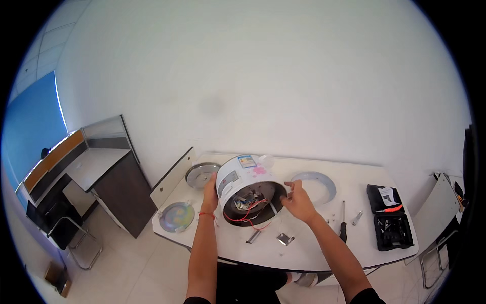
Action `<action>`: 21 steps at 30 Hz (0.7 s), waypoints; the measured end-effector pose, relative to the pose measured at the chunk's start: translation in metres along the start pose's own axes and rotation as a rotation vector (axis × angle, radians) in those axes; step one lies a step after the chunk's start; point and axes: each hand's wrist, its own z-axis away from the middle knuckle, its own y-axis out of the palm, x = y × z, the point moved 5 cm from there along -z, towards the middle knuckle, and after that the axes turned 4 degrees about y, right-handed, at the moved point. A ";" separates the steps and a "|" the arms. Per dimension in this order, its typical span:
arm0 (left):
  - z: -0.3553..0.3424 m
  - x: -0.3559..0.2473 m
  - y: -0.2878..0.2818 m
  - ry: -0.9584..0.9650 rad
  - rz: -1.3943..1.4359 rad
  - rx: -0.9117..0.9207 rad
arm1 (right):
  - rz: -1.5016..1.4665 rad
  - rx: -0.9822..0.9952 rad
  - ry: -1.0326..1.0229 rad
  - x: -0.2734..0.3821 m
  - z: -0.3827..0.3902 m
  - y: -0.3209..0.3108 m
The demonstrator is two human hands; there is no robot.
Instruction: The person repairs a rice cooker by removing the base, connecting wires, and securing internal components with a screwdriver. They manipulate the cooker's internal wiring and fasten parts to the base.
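At a table [359, 177], white housing [253, 180], axis and opening toward wearer (wires [246, 220] dangling), left hand [210, 195] clasping, right hand [299, 202], grip unclear

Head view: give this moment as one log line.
left hand: against white appliance; right hand: at its open rim; appliance: tilted, wires exposed; screwdriver: on table

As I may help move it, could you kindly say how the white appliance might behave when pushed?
The white appliance might roll or tip, being round-sided and tilted. Its smooth shell looks stiff, but the dangling red wires would probably flop.
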 end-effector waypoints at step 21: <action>0.020 -0.007 0.038 -0.190 0.436 -0.005 | 0.053 -0.439 -0.267 0.086 -0.063 -0.021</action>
